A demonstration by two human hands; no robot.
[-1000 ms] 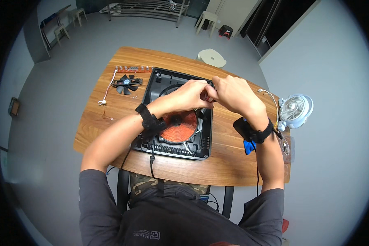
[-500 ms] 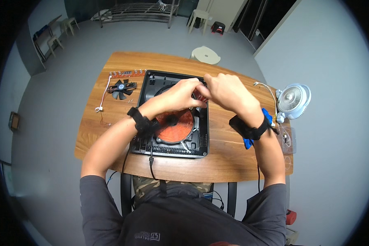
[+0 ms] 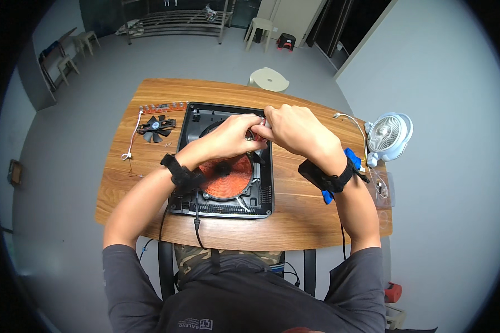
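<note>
An opened induction cooker (image 3: 265, 195) lies on the wooden table, its black casing exposing a round copper-coloured coil (image 3: 232, 176). Over the casing's far right part, my left hand (image 3: 232, 135) reaches in with thumb and fingers pinched together. My right hand (image 3: 297, 129) is closed right beside it, fingers curled, at the casing's far right corner. Between the two hands a small reddish and silvery bit shows, but the fingers hide what it is. Both wrists wear black straps with a dark box.
Left of the casing lie a loose black cooling fan (image 3: 156, 126), an orange circuit strip (image 3: 162, 107) and a white cable (image 3: 133, 133). A light-blue desk fan (image 3: 389, 136) stands at the right edge, near a clear plastic tray (image 3: 387, 191). A black power cord (image 3: 197, 223) hangs off the front edge.
The whole view has shifted slightly, moving the table left and down in the picture. Both hands stay together over the casing's far right corner, with the right one turned a little.
</note>
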